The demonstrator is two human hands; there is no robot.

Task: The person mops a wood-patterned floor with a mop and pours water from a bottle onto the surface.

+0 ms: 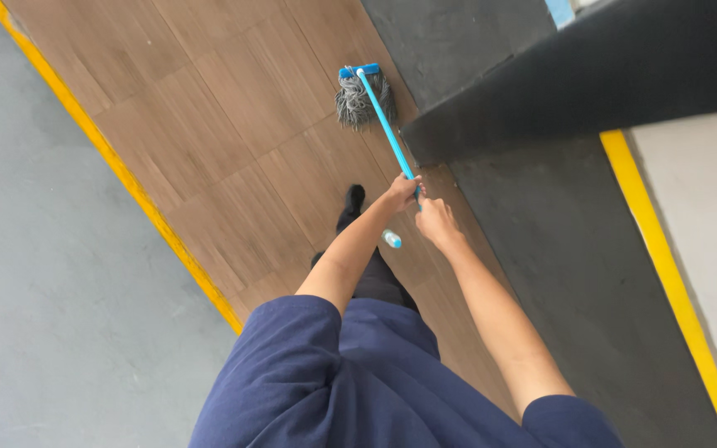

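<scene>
The blue mop handle is clasped near its upper end by both hands, the left hand just above the right hand. The grey string mop head is pressed on the brown wood-look floor, beside a dark wall base

We see a brown wood-look tile floor running diagonally, edged at left by a yellow stripe and grey concrete. At right, a dark grey ledge, another yellow stripe, pale flooring.
</scene>
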